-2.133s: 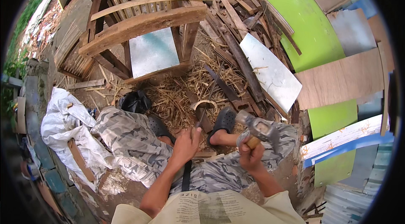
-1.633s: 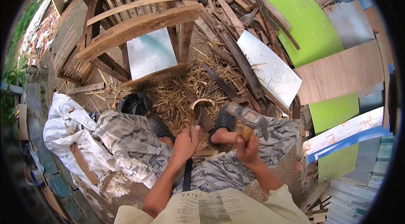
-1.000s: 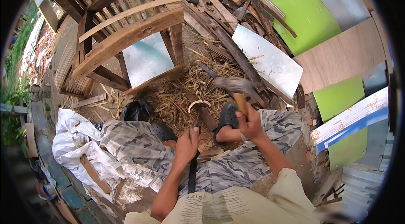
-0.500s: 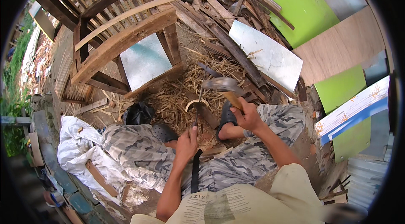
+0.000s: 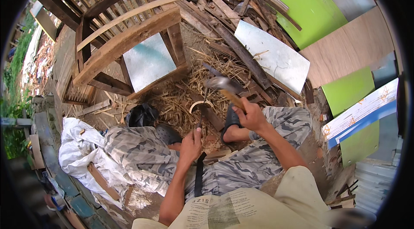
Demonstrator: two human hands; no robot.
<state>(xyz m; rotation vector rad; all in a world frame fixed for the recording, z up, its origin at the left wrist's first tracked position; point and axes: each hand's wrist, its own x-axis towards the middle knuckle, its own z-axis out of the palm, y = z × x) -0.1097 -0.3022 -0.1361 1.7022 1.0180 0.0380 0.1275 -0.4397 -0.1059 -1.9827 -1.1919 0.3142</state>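
Closed around the lower end of a long, thin, dark metal blade (image 5: 208, 86) is my left hand (image 5: 191, 145), in front of my lap. The blade runs away from me across the pale, curved end of a half-round piece that looks like bamboo (image 5: 199, 105); how deep it sits there I cannot tell. My right hand (image 5: 252, 116) grips the wooden handle of a claw hammer (image 5: 232, 96). Its metal head, slightly blurred, is over or against the blade's far part; contact is unclear. Under the bamboo lies a brown wooden block (image 5: 212, 119).
Bamboo shavings (image 5: 177, 95) cover the ground between my feet. A wooden slatted chair (image 5: 129, 48) stands ahead to the left. Scrap planks (image 5: 241, 56) and green panels (image 5: 302, 13) lie to the right. A white sack (image 5: 82, 142) and black plastic bag (image 5: 142, 115) lie at left.
The hammer has shifted slightly left and its head has tilted, with my right hand moving a little left too. My left hand, the blade and the bamboo stay nearly in place.
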